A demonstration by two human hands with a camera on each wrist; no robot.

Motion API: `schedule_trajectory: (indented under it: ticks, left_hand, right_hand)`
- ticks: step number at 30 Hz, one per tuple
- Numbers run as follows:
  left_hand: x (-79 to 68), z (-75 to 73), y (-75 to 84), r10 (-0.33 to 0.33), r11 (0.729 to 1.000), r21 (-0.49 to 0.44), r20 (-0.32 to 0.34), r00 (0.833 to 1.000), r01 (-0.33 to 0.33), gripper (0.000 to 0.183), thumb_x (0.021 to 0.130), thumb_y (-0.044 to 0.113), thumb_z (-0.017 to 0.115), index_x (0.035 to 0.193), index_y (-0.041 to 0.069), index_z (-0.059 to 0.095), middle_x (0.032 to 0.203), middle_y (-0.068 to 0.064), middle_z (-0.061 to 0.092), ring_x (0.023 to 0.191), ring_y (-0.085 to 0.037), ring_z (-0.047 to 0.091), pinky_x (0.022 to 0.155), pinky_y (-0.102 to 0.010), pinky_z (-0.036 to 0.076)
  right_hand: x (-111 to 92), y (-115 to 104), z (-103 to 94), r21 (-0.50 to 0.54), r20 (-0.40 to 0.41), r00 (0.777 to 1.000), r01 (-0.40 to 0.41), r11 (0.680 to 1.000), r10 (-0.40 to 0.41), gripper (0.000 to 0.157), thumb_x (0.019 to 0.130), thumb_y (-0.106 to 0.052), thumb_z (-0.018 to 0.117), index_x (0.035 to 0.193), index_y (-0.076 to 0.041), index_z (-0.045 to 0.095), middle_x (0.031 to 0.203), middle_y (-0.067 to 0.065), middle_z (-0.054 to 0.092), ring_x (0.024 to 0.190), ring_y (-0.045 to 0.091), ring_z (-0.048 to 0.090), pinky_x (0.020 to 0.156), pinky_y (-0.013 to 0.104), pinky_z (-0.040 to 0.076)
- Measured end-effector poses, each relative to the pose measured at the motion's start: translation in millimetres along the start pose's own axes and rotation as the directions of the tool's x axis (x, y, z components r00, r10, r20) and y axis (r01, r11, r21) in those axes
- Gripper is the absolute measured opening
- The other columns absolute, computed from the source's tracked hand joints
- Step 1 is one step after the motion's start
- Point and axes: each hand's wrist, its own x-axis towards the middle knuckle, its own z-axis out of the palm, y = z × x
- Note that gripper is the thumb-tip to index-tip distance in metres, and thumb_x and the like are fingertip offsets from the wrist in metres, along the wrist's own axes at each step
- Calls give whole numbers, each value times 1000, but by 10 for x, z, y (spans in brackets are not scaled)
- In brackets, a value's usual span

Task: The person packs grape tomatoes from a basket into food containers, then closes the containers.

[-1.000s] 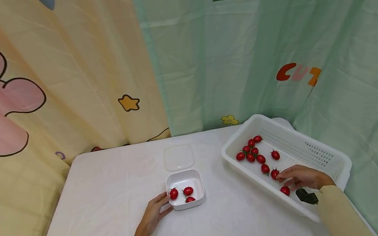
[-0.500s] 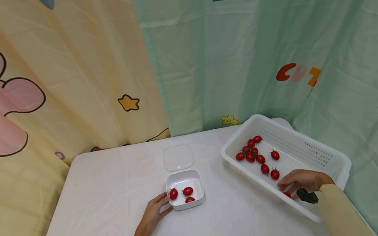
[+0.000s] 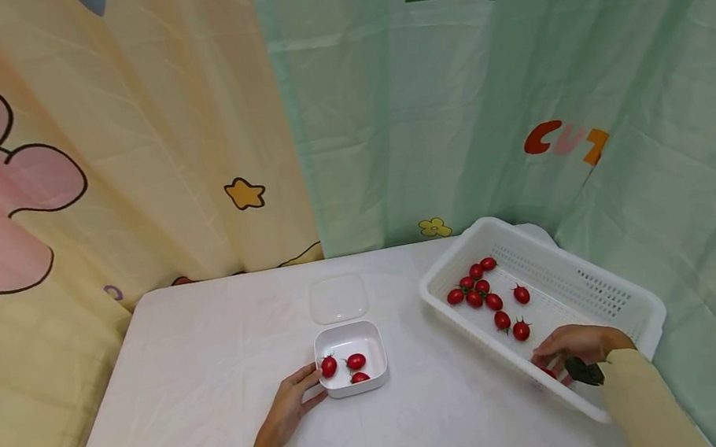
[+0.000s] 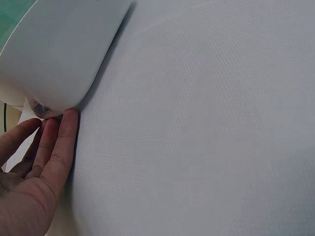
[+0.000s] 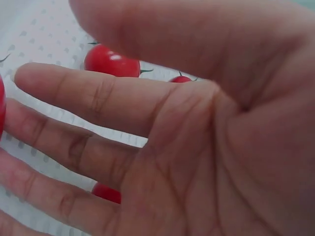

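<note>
My left hand (image 3: 287, 412) touches the left side of a small white box (image 3: 361, 388) with nearly straight fingers; in the left wrist view the fingertips rest at the foot of the box wall (image 4: 69, 54). Three cherry tomatoes (image 3: 356, 362) lie in the box. Over the near end of a white perforated basket (image 3: 591, 278), my right hand (image 3: 577, 345) reaches down beside a cherry tomato (image 3: 548, 372), which it partly covers. The right wrist view has the fingers spread and extended, the thumb apart, and a tomato (image 5: 1, 105) cut off at the left edge by the fingertips.
Several more cherry tomatoes (image 3: 474, 299) lie towards the far left part of the basket, some with green stems. A clear lid (image 3: 338, 299) lies behind the box on the white tablecloth (image 3: 210, 361). Printed curtains (image 3: 385, 131) hang behind the table.
My right hand has moved slightly towards the basket's near end, away from one tomato and over another that it now partly hides. The left hand and the box have not moved.
</note>
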Motion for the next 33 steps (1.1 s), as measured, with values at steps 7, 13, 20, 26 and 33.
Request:
schedule_trajectory:
  ticks: [7, 13, 20, 26, 33]
  left_hand:
    - [-9, 5, 4, -14, 1000, -2, -6, 1000, 14, 52, 99, 20, 54, 139, -10, 40, 141, -28, 43, 123, -39, 48, 98, -47, 48]
    - [0, 4, -5, -17, 1000, -2, -12, 1000, 17, 51, 98, 19, 54, 139, -10, 41, 140, -28, 44, 122, -39, 49, 98, -47, 48]
    - [10, 4, -5, -14, 1000, -2, -14, 1000, 14, 51, 98, 19, 54, 138, -10, 42, 138, -27, 45, 120, -36, 51, 97, -47, 49]
    - [8, 4, 6, -11, 1000, 2, -11, 1000, 11, 51, 98, 19, 54, 138, -10, 41, 139, -28, 44, 121, -37, 50, 98, -47, 48]
    - [-17, 6, 20, -8, 1000, 6, -1, 1000, 8, 53, 99, 20, 54, 139, -11, 39, 141, -28, 42, 124, -39, 48, 98, -47, 47]
  right_hand:
    - [-27, 3, -6, 26, -18, 997, -70, 997, 70, 31, 97, -27, 55, 106, -2, 72, 95, 6, 70, 78, 21, 65, 76, 40, 58]
    - [-26, 7, -6, 50, 0, 998, -61, 997, 61, 31, 96, -27, 57, 105, -2, 72, 94, 6, 70, 75, 20, 66, 75, 38, 59]
    - [-44, -25, -7, 84, 63, 998, -28, 996, 23, 29, 98, -24, 54, 104, -3, 74, 93, 6, 71, 70, 15, 65, 76, 33, 59]
    - [-61, -56, -31, 80, 152, 988, -3, 997, -9, 30, 100, -22, 50, 107, -4, 74, 91, 3, 72, 70, 12, 64, 78, 28, 57]
    - [-39, -43, -65, 59, 193, 980, 29, 998, -40, 26, 99, -20, 54, 105, -6, 74, 88, -1, 71, 67, 9, 62, 74, 23, 55]
